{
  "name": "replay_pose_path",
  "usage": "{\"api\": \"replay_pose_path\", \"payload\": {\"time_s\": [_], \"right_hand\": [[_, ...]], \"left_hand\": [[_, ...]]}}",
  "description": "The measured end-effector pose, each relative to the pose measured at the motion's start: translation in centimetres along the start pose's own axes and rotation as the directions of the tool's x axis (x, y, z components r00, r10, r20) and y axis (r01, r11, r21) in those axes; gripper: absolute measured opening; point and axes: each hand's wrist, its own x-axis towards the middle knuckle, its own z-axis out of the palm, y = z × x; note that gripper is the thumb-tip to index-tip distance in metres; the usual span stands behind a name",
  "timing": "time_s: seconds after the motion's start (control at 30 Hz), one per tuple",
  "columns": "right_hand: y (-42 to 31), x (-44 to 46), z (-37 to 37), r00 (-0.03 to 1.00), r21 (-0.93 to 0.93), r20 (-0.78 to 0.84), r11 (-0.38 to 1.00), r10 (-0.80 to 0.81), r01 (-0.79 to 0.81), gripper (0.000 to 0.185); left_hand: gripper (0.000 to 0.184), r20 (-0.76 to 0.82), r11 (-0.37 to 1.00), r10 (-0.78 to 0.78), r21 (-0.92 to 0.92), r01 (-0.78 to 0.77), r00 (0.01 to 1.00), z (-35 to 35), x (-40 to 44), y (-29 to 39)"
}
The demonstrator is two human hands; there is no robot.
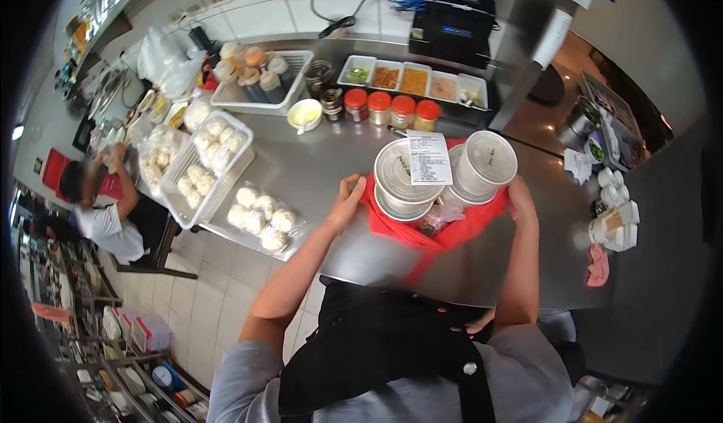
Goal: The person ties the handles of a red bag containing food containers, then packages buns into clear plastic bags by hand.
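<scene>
A red plastic bag (398,231) lies opened around several lidded round containers on the steel counter. My left hand (348,199) grips the bag's left edge with bent fingers, beside the stacked container (395,168) with writing on its lid. At the bag's right edge, my right hand (520,199) holds the red plastic next to the taller lidded container (491,159). A printed receipt (429,159) rests on top, between the two stacks. In the bag's front part sits a small clear plastic bag (443,216), its contents hard to make out.
Red-lidded jars (403,109), a topping tray (414,79) and a white bowl (305,114) stand behind. Bagged white balls (260,218) and a white basket (242,152) are at left. A person (113,212) works at far left. Cups (614,227) and a pink cloth (597,265) lie right.
</scene>
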Motion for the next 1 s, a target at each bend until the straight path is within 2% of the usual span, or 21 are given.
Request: {"api": "replay_pose_path", "payload": {"time_s": [0.07, 0.1, 0.13, 0.2, 0.23, 0.27, 0.3, 0.33, 0.4, 0.43, 0.5, 0.53, 0.6, 0.67, 0.73, 0.77, 0.87, 0.9, 0.97, 1.0], "right_hand": [[-0.2, -0.5, -2.3, 0.998, 0.007, -0.063, 1.000, -0.025, 0.025, 0.044], [-0.2, -1.1, -3.3, 0.994, 0.005, -0.102, 0.999, -0.037, 0.038, 0.041], [-0.4, -1.1, -3.9, 0.992, 0.009, -0.116, 0.999, -0.044, 0.045, 0.041], [-0.5, -1.3, -4.8, 0.980, -0.016, -0.145, 0.991, -0.134, 0.133, 0.033], [-0.6, -1.1, -5.2, 0.979, -0.011, -0.151, 0.990, -0.138, 0.138, 0.033], [-0.7, -1.0, -5.6, 0.971, -0.052, -0.167, 0.985, -0.170, 0.164, 0.030], [-0.7, -0.9, -6.1, 0.963, -0.094, -0.181, 0.978, -0.200, 0.185, 0.029], [-1.2, -0.8, -6.0, 0.962, -0.089, -0.182, 0.977, -0.205, 0.192, 0.029], [-2.1, -1.2, -6.1, 0.900, -0.289, -0.249, 0.914, -0.358, 0.284, 0.026], [-2.7, -1.3, -5.9, 0.900, -0.281, -0.252, 0.917, -0.356, 0.284, 0.026], [-3.8, -1.5, -5.5, 0.851, -0.411, -0.258, 0.849, -0.456, 0.331, 0.022], [-4.2, -1.3, -5.1, 0.849, -0.406, -0.270, 0.853, -0.454, 0.327, 0.022], [-5.0, -1.6, -4.8, 0.804, -0.399, -0.234, 0.808, -0.547, 0.433, 0.023], [-5.4, -1.3, -4.2, 0.806, -0.222, -0.218, 0.833, -0.550, 0.508, 0.022], [-5.3, -1.3, -4.0, 0.832, -0.194, -0.188, 0.850, -0.523, 0.490, 0.019], [-5.7, -1.6, -4.3, 0.888, -0.192, -0.152, 0.895, -0.433, 0.403, 0.027], [-4.3, -0.6, -6.6, 0.882, -0.190, -0.293, 0.926, -0.370, 0.325, 0.033], [-2.6, 0.8, -8.7, 0.881, -0.294, -0.344, 0.929, -0.324, 0.226, 0.039], [2.1, 3.9, -13.6, 0.807, -0.470, -0.447, 0.869, -0.386, 0.155, 0.045], [4.5, 5.3, -16.6, 0.792, -0.517, -0.491, 0.853, -0.363, 0.070, 0.050]], "left_hand": [[0.079, -0.135, 0.986, -0.110, -0.142, 0.091, 0.985, 2.3, 1.3, -2.3], [0.076, -0.152, 0.935, -0.188, -0.330, 0.130, 0.970, 3.8, 0.4, -1.6], [0.076, -0.140, 0.938, -0.180, -0.324, 0.127, 0.974, 4.3, 1.2, -2.1], [0.052, -0.108, 0.801, -0.340, -0.554, 0.227, 0.934, 4.8, 2.1, -3.2], [0.052, -0.105, 0.805, -0.335, -0.549, 0.226, 0.936, 4.3, 2.5, -3.2], [0.038, 0.100, 0.788, -0.295, -0.537, 0.301, 0.950, 3.7, 2.9, -3.1], [0.023, 0.301, 0.773, -0.249, -0.511, 0.376, 0.921, 3.5, 2.8, -2.9], [0.023, 0.299, 0.778, -0.245, -0.507, 0.371, 0.922, 3.3, 2.6, -1.8], [0.014, 0.144, 0.915, -0.288, -0.252, 0.316, 0.947, 3.3, 1.2, 0.2], [0.014, 0.141, 0.917, -0.289, -0.244, 0.316, 0.947, 3.0, 0.8, 1.4], [0.015, -0.040, 0.977, -0.210, -0.029, 0.209, 0.977, 2.6, -0.1, 3.3], [0.017, -0.100, 0.990, -0.118, -0.091, 0.109, 0.988, 2.2, 0.2, 3.6], [0.018, -0.184, 0.973, 0.032, -0.220, -0.073, 0.982, 2.2, 0.3, 5.1], [0.015, -0.230, 0.913, 0.199, -0.310, -0.266, 0.952, 2.1, 0.1, 9.3], [0.013, -0.240, 0.850, 0.337, -0.340, -0.404, 0.911, 2.0, -1.1, 13.4], [0.013, -0.210, 0.796, 0.429, -0.371, -0.478, 0.879, 2.2, -1.2, 15.0], [0.024, -0.082, 0.813, 0.481, -0.332, -0.479, 0.873, 3.3, -3.7, 18.3], [0.024, -0.075, 0.813, 0.480, -0.335, -0.476, 0.874, 3.9, -4.1, 18.6], [0.043, -0.107, 0.831, 0.492, -0.237, -0.503, 0.864, 5.5, -4.8, 19.1], [0.043, -0.107, 0.831, 0.492, -0.238, -0.502, 0.864, 5.9, -5.1, 19.1]]}}
